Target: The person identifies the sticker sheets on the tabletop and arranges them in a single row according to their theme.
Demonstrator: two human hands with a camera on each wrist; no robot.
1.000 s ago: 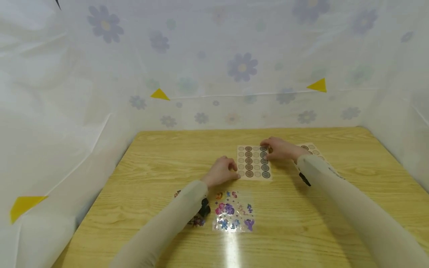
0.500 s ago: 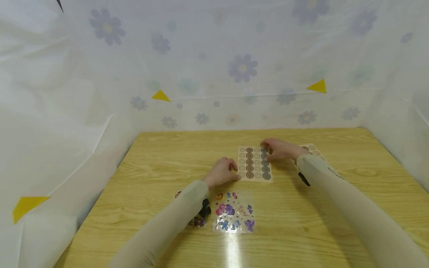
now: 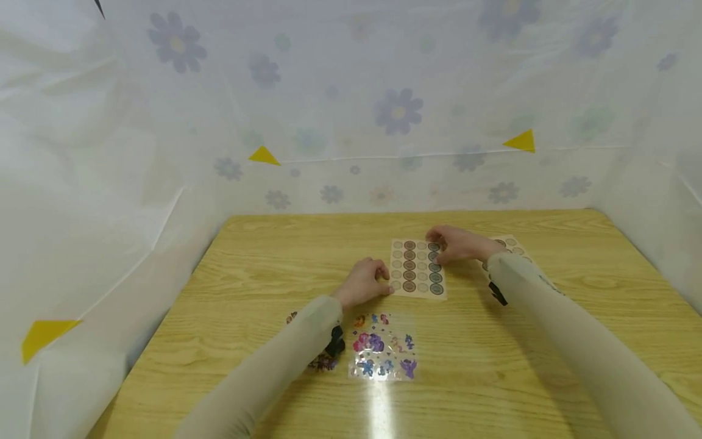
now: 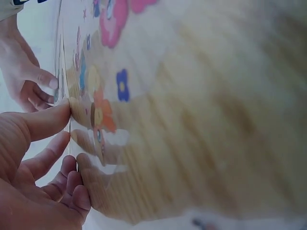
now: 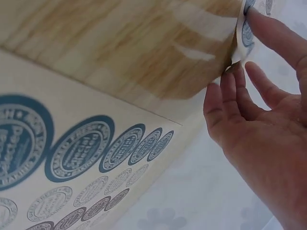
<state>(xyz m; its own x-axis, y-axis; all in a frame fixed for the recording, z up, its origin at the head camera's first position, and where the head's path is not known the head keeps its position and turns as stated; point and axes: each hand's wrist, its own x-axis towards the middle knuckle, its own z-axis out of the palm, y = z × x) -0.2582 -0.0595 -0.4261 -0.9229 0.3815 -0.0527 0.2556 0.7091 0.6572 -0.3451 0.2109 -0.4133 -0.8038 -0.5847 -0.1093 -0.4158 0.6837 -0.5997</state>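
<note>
A beige sticker sheet (image 3: 415, 292) with rows of round brown, blue and pale labels lies flat on the wooden table. At its lower left corner, my left hand (image 3: 364, 282) touches the edge with the thumb, its other fingertips down on the tabletop. My right hand (image 3: 460, 242) is at the upper right corner; its thumb rests on the blue labels and its fingers are loosely bent near the top edge. Beneath my right forearm, a second round-label sheet (image 3: 510, 246) is partly hidden; its blue labels (image 5: 81, 146) show large in the right wrist view.
Nearer me lies a clear sheet of colourful pony stickers (image 3: 384, 347). Left of it, another dark-patterned sticker sheet (image 3: 322, 364) is mostly covered by my left sleeve. White flowered curtains (image 3: 397, 110) with yellow triangles (image 3: 263, 155) close off the table's back and sides.
Both hands stay in the same place at the label sheet. The whole view shifts very slightly; nothing else visibly moves.
</note>
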